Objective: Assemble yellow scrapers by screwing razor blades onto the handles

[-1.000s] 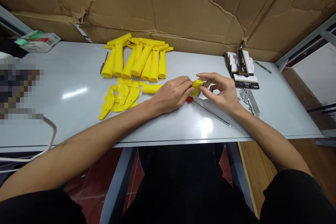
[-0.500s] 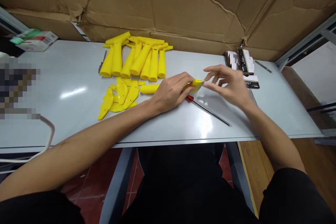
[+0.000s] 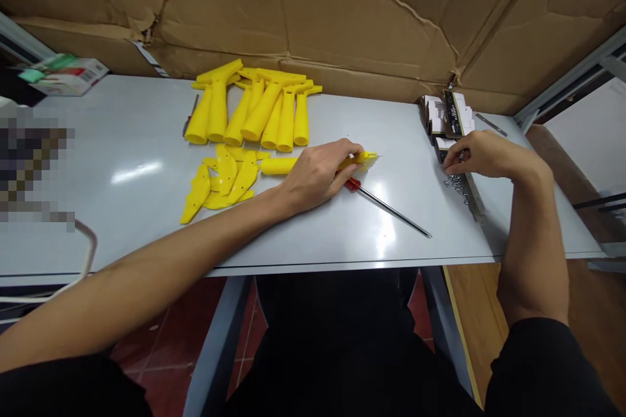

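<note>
Mid-frame, my left hand grips a yellow handle; mid-right, my right hand, half-curled, hold unclear, seems after screws: fine pinch needed.

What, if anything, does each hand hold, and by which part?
Left hand: yellow tool, gripped near its head. Right hand: at the screws; hold cannot be told.

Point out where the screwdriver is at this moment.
In the head view, the screwdriver lies on the table right of centre, its red handle near the left hand.
</note>
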Tool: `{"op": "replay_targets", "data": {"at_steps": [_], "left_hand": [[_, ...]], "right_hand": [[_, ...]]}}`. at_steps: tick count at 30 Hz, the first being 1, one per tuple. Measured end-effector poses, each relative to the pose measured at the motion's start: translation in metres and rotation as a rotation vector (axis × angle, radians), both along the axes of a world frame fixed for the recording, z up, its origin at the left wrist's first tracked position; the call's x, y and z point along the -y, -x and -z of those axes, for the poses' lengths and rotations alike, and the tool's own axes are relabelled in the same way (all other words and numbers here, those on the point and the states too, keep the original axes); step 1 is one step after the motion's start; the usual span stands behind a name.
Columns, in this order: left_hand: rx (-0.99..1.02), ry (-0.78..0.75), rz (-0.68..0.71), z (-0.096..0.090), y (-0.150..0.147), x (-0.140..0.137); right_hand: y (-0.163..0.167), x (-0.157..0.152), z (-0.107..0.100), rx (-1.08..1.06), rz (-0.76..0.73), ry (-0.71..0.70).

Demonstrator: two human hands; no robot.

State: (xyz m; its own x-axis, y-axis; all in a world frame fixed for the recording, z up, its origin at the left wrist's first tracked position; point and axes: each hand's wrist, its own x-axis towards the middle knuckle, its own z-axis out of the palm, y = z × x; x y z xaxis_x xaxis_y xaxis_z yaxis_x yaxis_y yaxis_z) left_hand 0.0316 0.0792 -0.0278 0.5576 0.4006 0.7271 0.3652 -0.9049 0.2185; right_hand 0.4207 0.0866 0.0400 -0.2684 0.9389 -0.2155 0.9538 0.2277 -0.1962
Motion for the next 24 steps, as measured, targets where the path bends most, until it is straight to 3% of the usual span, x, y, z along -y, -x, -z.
{"op": "replay_targets", "data": {"at_steps": [7, 13, 17, 20, 24], "left_hand": [[0.014, 0.044, 0.009, -0.004, 0.001, 0.001], [0.011, 0.043, 0.019, -0.006, 0.001, 0.003], [0.001, 0.066, 0.001, -0.012, 0.004, 0.001], [0.062, 0.064, -0.021, -0.018, 0.008, -0.002], [0.137, 0.039, -0.052, -0.022, 0.008, -0.004]], "right_hand": [[0.015, 0.005, -0.001, 0.169, 0.17, -0.018], [0.012, 0.007, 0.002, 0.176, 0.125, -0.004], [0.02, 0.013, -0.003, 0.11, 0.105, -0.1], [0.038, 0.021, -0.009, -0.133, 0.145, -0.257], [0.084, 0.036, -0.011, -0.74, 0.096, -0.373]]}}
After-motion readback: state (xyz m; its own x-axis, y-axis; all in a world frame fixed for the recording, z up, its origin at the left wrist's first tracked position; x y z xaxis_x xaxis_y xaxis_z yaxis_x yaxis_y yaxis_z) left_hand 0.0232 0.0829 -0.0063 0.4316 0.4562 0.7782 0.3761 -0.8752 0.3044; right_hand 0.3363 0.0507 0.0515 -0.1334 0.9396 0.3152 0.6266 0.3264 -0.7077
